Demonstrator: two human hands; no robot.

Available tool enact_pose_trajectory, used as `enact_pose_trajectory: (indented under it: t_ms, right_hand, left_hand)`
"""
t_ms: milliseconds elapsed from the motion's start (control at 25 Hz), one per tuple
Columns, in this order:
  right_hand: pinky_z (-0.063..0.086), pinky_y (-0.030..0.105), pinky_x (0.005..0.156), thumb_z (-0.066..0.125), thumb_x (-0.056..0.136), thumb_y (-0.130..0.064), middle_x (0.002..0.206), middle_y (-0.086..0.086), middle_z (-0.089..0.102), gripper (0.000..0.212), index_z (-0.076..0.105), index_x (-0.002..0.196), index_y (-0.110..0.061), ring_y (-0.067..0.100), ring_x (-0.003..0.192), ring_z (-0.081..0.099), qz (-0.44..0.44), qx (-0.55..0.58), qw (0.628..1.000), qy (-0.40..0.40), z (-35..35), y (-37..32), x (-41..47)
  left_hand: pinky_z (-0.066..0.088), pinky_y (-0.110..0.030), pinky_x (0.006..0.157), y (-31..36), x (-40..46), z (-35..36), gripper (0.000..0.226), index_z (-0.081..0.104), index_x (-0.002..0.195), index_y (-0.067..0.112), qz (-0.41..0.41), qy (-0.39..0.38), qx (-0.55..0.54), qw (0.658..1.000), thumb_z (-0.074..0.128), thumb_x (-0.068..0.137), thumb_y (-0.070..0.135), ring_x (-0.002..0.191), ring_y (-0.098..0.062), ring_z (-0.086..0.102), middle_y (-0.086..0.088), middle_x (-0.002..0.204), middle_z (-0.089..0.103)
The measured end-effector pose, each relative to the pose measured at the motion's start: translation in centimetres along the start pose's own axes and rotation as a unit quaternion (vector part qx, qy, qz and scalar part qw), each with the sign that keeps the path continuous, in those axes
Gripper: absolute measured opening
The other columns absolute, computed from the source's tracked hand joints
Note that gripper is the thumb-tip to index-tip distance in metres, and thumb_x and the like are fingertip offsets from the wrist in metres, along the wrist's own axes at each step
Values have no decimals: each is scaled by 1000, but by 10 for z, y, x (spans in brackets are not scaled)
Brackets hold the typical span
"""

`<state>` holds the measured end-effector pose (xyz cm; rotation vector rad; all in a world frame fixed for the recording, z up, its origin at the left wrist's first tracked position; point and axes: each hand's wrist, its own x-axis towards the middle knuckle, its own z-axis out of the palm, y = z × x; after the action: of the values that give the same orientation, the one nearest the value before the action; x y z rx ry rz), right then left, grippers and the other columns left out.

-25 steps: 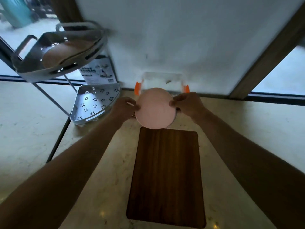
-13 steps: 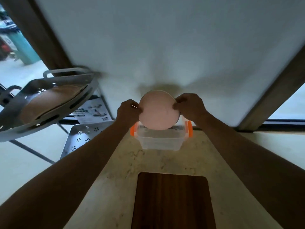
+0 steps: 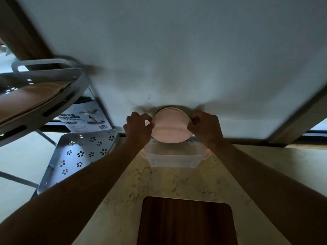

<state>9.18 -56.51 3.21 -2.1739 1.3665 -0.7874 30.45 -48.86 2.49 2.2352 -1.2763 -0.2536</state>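
A round pink plate (image 3: 170, 128) is held up on edge, facing me, close to the white wall (image 3: 177, 50). My left hand (image 3: 138, 129) pinches its left rim and my right hand (image 3: 205, 128) pinches its right rim. Directly below the plate stands a clear plastic box (image 3: 172, 157) with orange clips, open at the top, at the back of the marble counter (image 3: 177, 183). The plate's lower edge overlaps the box's far rim in the view; I cannot tell whether they touch.
A dark wooden cutting board (image 3: 186, 221) lies on the counter near me. To the left stands a grey corner rack: a perforated lower shelf (image 3: 79, 156) and an upper shelf (image 3: 40, 96) holding something brown. A printed carton (image 3: 85, 117) leans behind it.
Both hands have carried the plate up and away from above the cutting board to over the clear box by the wall. The view has tilted upward.
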Motion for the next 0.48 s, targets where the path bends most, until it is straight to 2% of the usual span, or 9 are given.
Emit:
enact_pose_trajectory:
  t_ms: [120, 240, 480]
  right_hand:
    - [47, 29, 76, 72, 78, -24, 87, 3, 76, 16, 75, 91, -15, 25, 87, 63, -31, -87, 996, 6, 3, 8, -1]
    - [49, 41, 84, 71, 80, -30, 88, 3, 75, 20, 74, 94, -16, 29, 97, 58, -19, -142, 990, -6, 5, 15, -4]
    - [38, 38, 82, 67, 86, -36, 87, 3, 75, 22, 72, 95, -17, 27, 94, 55, -39, -209, 977, -1, 12, 24, -5]
  left_hand:
    - [35, -40, 83, -3, 2, 8, 13, 71, 98, 23, 6, 7, 14, 1000, 68, 87, 28, 105, -32, 51, -12, 105, 54]
    - [33, -38, 83, -3, 3, 16, 14, 71, 100, 24, 15, -3, 18, 1000, 67, 88, 28, 107, -32, 50, -11, 105, 53]
    - [35, -40, 86, -6, 2, 26, 12, 70, 99, 24, 26, 9, 21, 999, 67, 88, 27, 105, -31, 51, -9, 104, 50]
